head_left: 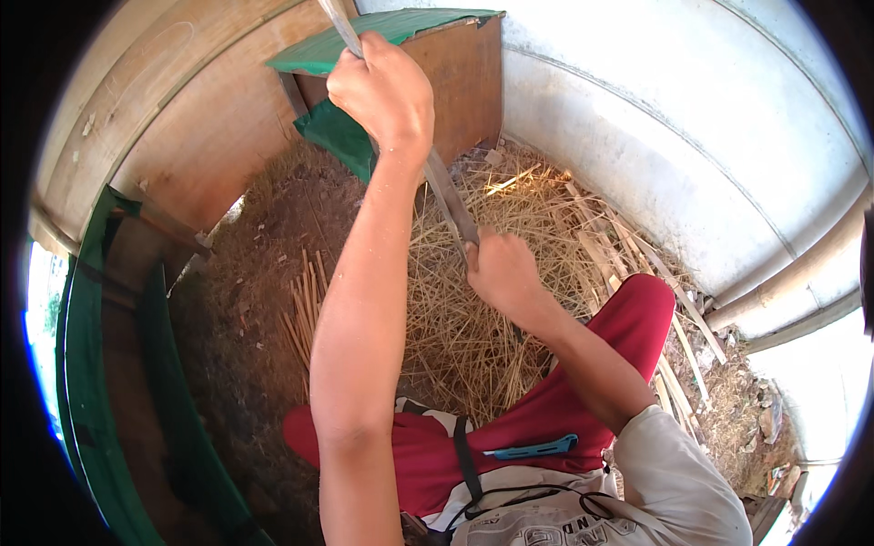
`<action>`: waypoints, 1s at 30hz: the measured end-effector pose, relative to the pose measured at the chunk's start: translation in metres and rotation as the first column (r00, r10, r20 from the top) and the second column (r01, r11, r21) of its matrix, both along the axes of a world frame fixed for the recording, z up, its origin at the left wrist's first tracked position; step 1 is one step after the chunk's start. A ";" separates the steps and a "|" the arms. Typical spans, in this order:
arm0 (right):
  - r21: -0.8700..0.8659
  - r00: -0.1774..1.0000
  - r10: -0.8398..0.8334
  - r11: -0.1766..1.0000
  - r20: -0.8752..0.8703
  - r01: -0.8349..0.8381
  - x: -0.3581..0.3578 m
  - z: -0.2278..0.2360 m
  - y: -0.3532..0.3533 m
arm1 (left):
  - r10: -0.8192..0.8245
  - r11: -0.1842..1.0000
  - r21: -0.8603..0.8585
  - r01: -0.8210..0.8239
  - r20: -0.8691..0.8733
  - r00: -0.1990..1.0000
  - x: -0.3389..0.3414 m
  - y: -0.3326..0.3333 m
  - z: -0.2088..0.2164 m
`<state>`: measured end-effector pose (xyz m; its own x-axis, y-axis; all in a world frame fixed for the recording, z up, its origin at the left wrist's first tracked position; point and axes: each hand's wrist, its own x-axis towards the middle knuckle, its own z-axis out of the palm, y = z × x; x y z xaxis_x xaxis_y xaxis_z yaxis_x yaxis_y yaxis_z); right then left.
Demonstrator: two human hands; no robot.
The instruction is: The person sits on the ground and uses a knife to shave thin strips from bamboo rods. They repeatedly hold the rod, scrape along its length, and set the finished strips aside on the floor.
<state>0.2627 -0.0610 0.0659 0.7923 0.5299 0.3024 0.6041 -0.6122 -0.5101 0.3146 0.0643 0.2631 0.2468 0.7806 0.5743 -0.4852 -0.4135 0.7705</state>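
At the top centre my left hand (382,91) is closed around a long pale strip (340,25) that looks like split bamboo. The strip runs out past the fist at its upper end. Lower and to the right, my right hand (510,278) is wrapped round the near end of a long flat grey-brown piece (446,193), which looks like a blade. A thinner light edge lies alongside this piece near the right fist. My left wrist hides where the strip and the flat piece meet, so I cannot tell how they touch.
Pale shavings (482,337) heap on the ground ahead of my folded legs in red trousers (628,337). Loose strips lie left (305,300) and right (687,328). A green-topped wooden box (455,91) stands at the back, between a wooden wall (218,118) and white sheeting (655,155).
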 end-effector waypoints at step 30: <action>-0.125 0.997 -0.021 0.992 -0.073 0.012 -0.012 0.028 0.000 | -0.039 0.998 0.044 0.040 -0.020 0.999 -0.002 -0.007 -0.005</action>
